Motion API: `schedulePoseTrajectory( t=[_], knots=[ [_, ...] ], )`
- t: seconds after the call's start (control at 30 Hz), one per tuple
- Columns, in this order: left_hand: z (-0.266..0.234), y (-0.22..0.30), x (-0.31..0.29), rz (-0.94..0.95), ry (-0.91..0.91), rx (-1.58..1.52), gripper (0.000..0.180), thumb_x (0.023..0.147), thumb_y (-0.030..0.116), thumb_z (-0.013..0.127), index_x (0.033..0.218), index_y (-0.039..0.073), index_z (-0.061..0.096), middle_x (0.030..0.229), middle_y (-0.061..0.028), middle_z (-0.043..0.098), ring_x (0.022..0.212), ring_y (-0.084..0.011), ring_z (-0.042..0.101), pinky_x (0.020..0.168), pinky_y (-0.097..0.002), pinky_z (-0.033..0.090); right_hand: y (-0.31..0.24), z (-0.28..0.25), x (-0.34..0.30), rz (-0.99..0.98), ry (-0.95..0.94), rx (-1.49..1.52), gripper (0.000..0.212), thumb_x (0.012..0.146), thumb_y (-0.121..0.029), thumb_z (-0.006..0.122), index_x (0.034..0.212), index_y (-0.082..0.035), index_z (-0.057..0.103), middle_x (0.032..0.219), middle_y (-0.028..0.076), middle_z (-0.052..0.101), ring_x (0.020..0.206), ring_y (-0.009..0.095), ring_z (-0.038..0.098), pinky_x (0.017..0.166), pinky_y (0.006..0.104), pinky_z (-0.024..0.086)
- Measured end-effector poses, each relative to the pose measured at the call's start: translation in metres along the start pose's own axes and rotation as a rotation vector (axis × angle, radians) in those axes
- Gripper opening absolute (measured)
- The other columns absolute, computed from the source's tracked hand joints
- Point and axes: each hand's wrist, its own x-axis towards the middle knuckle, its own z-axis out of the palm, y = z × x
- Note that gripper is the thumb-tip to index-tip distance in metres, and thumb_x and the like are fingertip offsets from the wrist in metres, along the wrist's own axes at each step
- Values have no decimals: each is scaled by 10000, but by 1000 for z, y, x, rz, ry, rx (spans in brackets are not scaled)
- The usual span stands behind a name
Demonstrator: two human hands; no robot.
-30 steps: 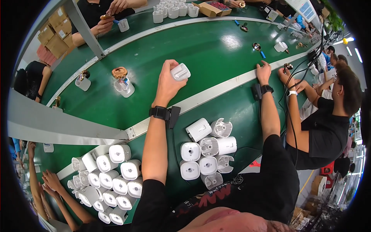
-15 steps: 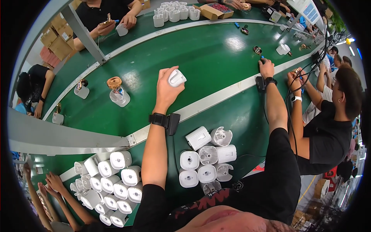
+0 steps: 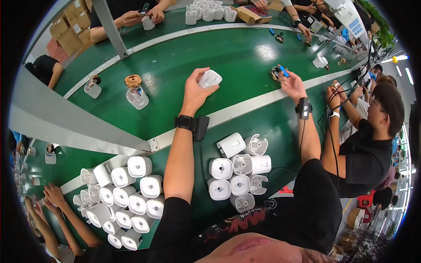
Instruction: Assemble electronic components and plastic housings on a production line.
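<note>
My left hand (image 3: 196,93) is closed around a white plastic housing (image 3: 211,78), its fingers and thumb on the sides, above the green belt. In my right hand (image 3: 294,86), a small blue cylinder (image 3: 283,71) is pinched at the fingertips. Beside it shows a small round part (image 3: 276,73), dark and gold-coloured, seemingly joined to the cylinder; the joint is too small to make out. Nearer to me, several white housings (image 3: 240,185) stand and lie grouped between my forearms on the green table.
A larger cluster of white housings (image 3: 137,204) fills the near left. On the belt (image 3: 171,57) are housings with gold-topped parts (image 3: 137,99) and a white housing (image 3: 319,62). A grey metal post (image 3: 109,28) rises at left. Black cables hang beside a co-worker (image 3: 372,131) at right.
My right hand has lifted the blue cylinder and round part from the belt and turned. My left hand has shifted slightly right and up, tilting the housing. Belt items appear shifted as the view moved.
</note>
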Motion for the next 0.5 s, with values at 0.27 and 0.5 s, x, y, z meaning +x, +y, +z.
schedulePoseTrajectory(
  t=[0.27,0.5],
  knots=[
    [6,-15,4,25,-72,-134,616,633,-65,833,1124,-2,466,1061,-132,618,971,-196,634,848,-318,528,128,106,27,-16,-226,184,271,1002,-187,524,1246,-72,556,1026,51,615,736,101,521,618,222,445],
    [39,-9,-2,43,-93,-108,680,628,-74,834,1191,-11,457,1110,-124,610,1012,-186,621,886,-313,518,155,115,48,-247,-255,-108,264,950,-176,634,1177,-42,611,1061,43,665,809,95,583,644,214,454]
  ],
)
